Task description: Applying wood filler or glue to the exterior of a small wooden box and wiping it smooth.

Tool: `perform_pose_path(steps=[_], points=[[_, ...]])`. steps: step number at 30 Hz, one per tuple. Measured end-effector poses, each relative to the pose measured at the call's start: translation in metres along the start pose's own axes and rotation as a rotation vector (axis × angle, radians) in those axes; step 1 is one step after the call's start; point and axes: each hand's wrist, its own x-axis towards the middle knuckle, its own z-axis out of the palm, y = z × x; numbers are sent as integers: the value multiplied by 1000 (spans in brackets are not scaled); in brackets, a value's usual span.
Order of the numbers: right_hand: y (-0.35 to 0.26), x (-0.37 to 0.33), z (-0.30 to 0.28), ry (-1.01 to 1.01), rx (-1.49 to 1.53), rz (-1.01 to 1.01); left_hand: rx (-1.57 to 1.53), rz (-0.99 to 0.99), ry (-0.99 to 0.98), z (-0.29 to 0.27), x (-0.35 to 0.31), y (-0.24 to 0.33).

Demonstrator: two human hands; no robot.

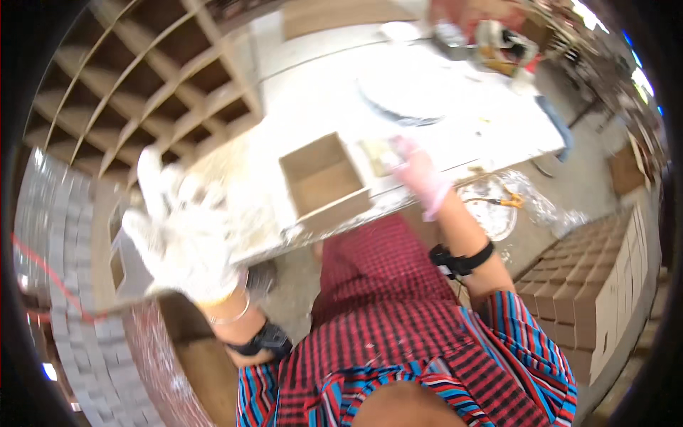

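My left hand (188, 224), in a white glove, is raised over the left end of the white worktable (284, 92). Its fingers are spread and nothing is in them. A square, open-topped cardboard box (324, 178) stands at the table's front edge, between my hands and touching neither. Right of the box, my right hand (420, 174), in a pink glove, is low over the tabletop. Its fingers close on a small pale yellowish piece (377, 155), too blurred to tell its kind.
A cardboard grid of compartments (149, 85) stands at the far left. A round white disc (405, 92) lies toward the back of the table. Stacked brown boxes (590, 285) rise at the lower right. A white tub (491, 217) with a yellow-handled tool (514, 201) sits below the table's right side.
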Motion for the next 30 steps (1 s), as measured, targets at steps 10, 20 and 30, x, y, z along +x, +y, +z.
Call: perform_pose_path(steps=[10, 20, 30], points=[[0, -26, -16, 227, -178, -155, 84, -82, 5, -19, 13, -24], [25, -73, -9, 314, -23, -60, 136, -83, 244, -5, 9, -38], [18, -87, -6, 348, 500, -86, 577, -585, 165, -25, -47, -68]])
